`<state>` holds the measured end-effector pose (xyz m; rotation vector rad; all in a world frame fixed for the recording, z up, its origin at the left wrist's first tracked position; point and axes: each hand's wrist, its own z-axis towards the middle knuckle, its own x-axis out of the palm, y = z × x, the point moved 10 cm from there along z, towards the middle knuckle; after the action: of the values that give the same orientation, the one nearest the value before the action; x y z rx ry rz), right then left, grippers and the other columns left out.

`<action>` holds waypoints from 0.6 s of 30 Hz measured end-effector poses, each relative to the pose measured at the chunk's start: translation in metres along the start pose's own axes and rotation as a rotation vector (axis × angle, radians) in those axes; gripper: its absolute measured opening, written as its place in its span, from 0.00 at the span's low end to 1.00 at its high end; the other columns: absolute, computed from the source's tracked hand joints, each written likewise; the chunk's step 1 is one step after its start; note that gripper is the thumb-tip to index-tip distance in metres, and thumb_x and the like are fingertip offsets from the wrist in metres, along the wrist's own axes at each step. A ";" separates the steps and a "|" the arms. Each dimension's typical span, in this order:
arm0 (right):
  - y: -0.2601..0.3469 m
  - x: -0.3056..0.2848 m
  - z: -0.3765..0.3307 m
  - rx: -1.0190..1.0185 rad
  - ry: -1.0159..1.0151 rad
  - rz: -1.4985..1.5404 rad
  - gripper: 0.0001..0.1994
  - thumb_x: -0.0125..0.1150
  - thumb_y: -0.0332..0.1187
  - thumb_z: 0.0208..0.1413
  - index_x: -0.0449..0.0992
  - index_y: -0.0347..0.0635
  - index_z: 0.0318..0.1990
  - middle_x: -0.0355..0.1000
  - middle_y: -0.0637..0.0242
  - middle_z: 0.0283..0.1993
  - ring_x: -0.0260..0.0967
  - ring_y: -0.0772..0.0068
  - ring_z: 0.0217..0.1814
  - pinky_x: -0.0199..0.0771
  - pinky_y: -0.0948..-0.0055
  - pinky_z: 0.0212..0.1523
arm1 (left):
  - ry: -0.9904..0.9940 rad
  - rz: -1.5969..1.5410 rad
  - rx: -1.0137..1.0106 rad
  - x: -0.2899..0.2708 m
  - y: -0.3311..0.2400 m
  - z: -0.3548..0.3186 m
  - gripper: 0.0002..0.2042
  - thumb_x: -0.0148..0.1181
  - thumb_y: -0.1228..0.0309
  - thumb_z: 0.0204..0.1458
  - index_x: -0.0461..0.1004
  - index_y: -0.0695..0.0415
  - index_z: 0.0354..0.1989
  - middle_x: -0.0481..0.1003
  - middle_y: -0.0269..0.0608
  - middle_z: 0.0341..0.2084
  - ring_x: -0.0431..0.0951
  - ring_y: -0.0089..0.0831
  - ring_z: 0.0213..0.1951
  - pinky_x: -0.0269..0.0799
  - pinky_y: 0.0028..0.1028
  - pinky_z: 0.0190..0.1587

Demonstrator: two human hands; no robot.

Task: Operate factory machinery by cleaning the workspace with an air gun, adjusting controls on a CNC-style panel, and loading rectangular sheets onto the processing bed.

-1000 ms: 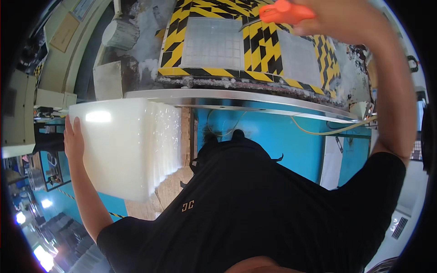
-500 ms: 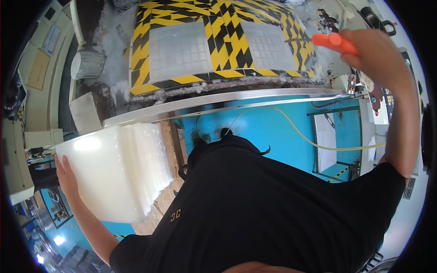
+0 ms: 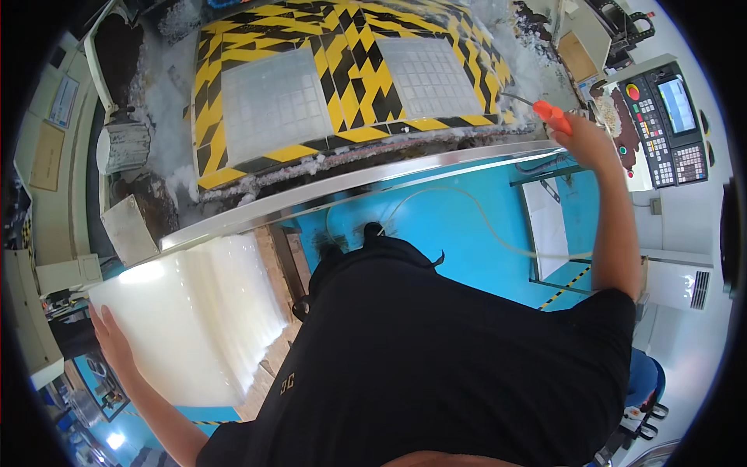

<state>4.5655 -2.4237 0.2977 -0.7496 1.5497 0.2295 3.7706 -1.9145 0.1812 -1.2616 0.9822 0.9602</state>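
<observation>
In my right hand [image 3: 587, 140] is an orange air blow gun [image 3: 551, 117], its thin metal nozzle pointing left over the far-right corner of a machine bed. Yellow-and-black hazard strips [image 3: 342, 86] cover that bed around two translucent sheets, the left panel [image 3: 276, 101] and the right panel [image 3: 432, 78], with gridlines showing in them. White fluffy shavings [image 3: 175, 156] lie around the edges. My left hand [image 3: 113, 342], fingers stretched out, rests at the left edge of a stack of milky white sheets [image 3: 194, 311]. Nothing is gripped in it.
A metal rail [image 3: 342, 183] runs along the bed's front edge. A pale hose [image 3: 486, 218] loops over the blue floor [image 3: 436, 226]. At right stand a control panel [image 3: 665, 128] with buttons and screen, and a rack [image 3: 545, 226]. The sheets lie on a wooden board [image 3: 272, 265].
My right hand has moved down and left with the air blow gun, bringing the control panel into fuller view. My left hand stays by the sheets. The whole view has shifted slightly.
</observation>
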 end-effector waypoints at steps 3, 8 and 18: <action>0.025 0.058 0.006 0.054 0.056 0.071 0.20 0.55 0.46 0.58 0.68 0.41 0.49 0.76 0.49 0.41 0.74 0.45 0.45 0.71 0.52 0.44 | -0.006 -0.021 -0.005 -0.002 -0.005 -0.005 0.32 0.38 0.45 0.62 0.54 0.51 0.69 0.61 0.54 0.64 0.61 0.52 0.64 0.56 0.40 0.63; 0.064 0.098 0.044 0.055 -0.037 0.377 0.21 0.53 0.47 0.59 0.67 0.37 0.47 0.75 0.44 0.41 0.73 0.40 0.45 0.71 0.48 0.45 | -0.014 -0.049 0.029 -0.003 0.002 -0.002 0.32 0.39 0.46 0.62 0.54 0.56 0.69 0.61 0.58 0.63 0.62 0.54 0.63 0.58 0.39 0.62; 0.093 0.090 0.082 0.035 0.025 0.309 0.20 0.54 0.44 0.59 0.65 0.37 0.48 0.76 0.45 0.41 0.74 0.42 0.46 0.71 0.49 0.47 | 0.021 -0.033 0.013 0.005 0.012 0.002 0.31 0.37 0.44 0.62 0.53 0.47 0.70 0.60 0.54 0.64 0.61 0.52 0.64 0.56 0.42 0.63</action>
<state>4.5828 -2.3356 0.1743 -0.4841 1.6862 0.4211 3.7613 -1.9112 0.1731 -1.2755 0.9797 0.9159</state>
